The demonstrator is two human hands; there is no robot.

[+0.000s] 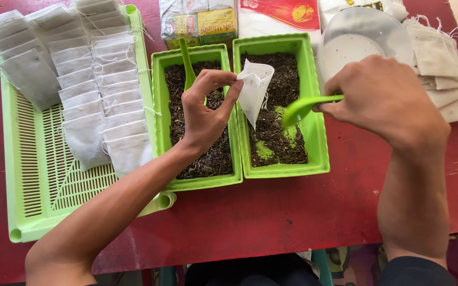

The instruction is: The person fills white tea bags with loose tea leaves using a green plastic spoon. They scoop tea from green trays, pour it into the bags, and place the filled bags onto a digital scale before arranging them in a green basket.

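Note:
My left hand [203,114] pinches the rim of a small white empty tea bag [254,89] and holds it open over the right green tub [320,139] of dark loose tea. My right hand [385,100] grips the handle of a green plastic scoop [302,108], whose bowl hangs just right of the bag, above the tea. A second green scoop [187,62] stands stuck in the tea of the left green tub [160,90], behind my left hand.
A green slatted tray [33,175] at the left carries rows of filled white tea bags [88,79]. Several empty bags [441,58] and a white plate [364,39] lie at the back right. Packets sit behind the tubs on the red table [292,212].

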